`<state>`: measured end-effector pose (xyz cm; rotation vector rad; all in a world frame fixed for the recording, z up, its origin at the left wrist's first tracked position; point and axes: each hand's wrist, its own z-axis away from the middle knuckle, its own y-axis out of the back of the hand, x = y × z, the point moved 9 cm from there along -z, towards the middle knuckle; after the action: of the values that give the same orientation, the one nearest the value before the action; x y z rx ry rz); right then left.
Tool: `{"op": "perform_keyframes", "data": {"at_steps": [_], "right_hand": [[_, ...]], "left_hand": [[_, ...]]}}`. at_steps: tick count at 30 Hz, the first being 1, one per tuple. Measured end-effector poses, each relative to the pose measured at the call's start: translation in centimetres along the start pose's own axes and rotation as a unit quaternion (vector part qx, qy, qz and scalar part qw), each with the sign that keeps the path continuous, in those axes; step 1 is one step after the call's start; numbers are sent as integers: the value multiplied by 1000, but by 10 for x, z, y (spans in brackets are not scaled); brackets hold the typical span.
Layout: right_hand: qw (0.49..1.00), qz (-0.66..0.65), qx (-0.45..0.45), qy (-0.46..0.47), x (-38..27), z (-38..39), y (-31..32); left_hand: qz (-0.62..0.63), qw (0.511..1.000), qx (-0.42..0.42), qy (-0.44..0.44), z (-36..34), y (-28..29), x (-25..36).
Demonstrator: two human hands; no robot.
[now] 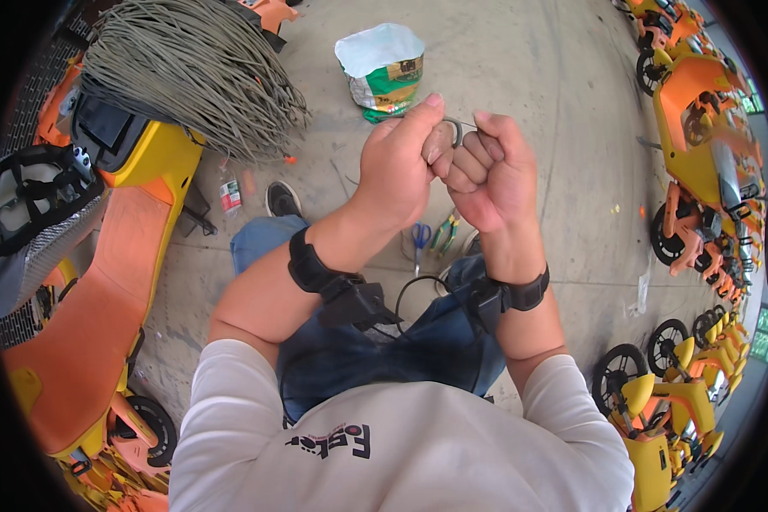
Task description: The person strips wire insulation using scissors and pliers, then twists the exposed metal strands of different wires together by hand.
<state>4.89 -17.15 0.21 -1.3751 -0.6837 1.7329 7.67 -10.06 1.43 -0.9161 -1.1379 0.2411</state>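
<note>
Head view, centre of the frame, slightly above the middle. The left hand (pixel 397 162) and the right hand (pixel 495 171) meet knuckle to knuckle over the person's knees, both raised clear of the grey concrete floor (pixel 555 85). Between them runs a thin grey wire bent into a small loop (pixel 454 130); the loop stands at the upper junction of the two hands, just beside the left thumb and forefinger, with a short straight run passing rightward to the right fist. The left grip is a closed pinch of thumb and forefinger on the loop's left side; the right grip is a closed fist whose forefinger and thumb trap the wire's other end. The wire's long axis thus lies roughly left to right in the frame, and the loop sits nearer the left hand.

A large bundle of grey wires (pixel 196 72) lies at upper left, atop an orange and yellow scooter body (pixel 102 282). A white and green sack (pixel 384 70) stands at upper centre. Blue-handled scissors (pixel 420 239) and green-handled pliers (pixel 445 232) lie on the floor below the hands.
</note>
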Motion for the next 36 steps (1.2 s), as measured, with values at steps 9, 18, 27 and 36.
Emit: {"op": "perform_keyframes", "data": {"at_steps": [9, 18, 27, 36], "right_hand": [[961, 197, 3, 195, -25, -1, -3], [984, 138, -20, 112, -28, -1, -3], [975, -156, -154, -30, -9, -16, 5], [987, -92, -128, -24, -3, -11, 1]], "left_hand": [[-216, 968, -61, -109, -4, 5, 6], [-317, 935, -95, -129, -4, 2, -6], [-186, 981, -44, -14, -16, 14, -27], [15, 1000, -23, 2, -18, 20, -6]]}}
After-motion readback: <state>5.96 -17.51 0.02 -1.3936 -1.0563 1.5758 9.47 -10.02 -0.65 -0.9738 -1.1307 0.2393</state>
